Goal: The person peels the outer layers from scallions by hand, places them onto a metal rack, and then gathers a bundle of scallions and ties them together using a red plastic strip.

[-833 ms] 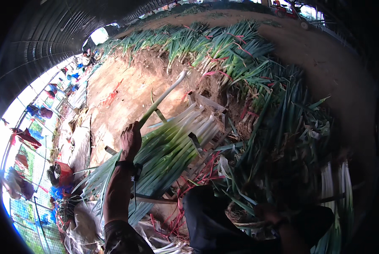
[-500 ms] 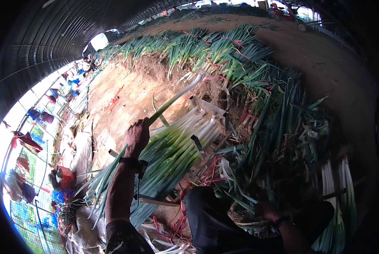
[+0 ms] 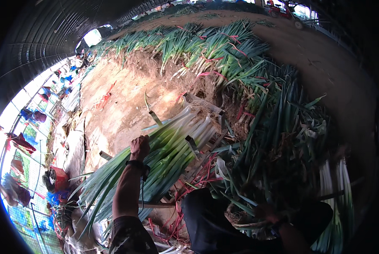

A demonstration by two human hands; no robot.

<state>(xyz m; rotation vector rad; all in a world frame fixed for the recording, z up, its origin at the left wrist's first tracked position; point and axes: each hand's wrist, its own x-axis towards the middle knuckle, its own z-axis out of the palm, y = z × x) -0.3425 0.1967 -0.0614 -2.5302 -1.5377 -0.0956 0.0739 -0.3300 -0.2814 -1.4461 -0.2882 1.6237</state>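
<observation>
My left hand is closed in a fist at the upper left edge of a pile of long green onions. It seems to grip a green onion along that edge; its fingers partly hide the stalk. The pile rests slanted in a low rack with short uprights, white ends toward the upper right and leaves toward the lower left. My right hand is low in shadow beside loose green onion leaves. Its fingers are too dark to make out.
Bundles of green onions tied with red strips line the far side. Red ties lie tangled near my knee. More green onions are at the right. A red container stands left; a red wheeled machine stands far back.
My left hand has lowered the raised green onion onto the pile in the rack. The right hand stays low in nearly the same place. The view has shifted slightly.
</observation>
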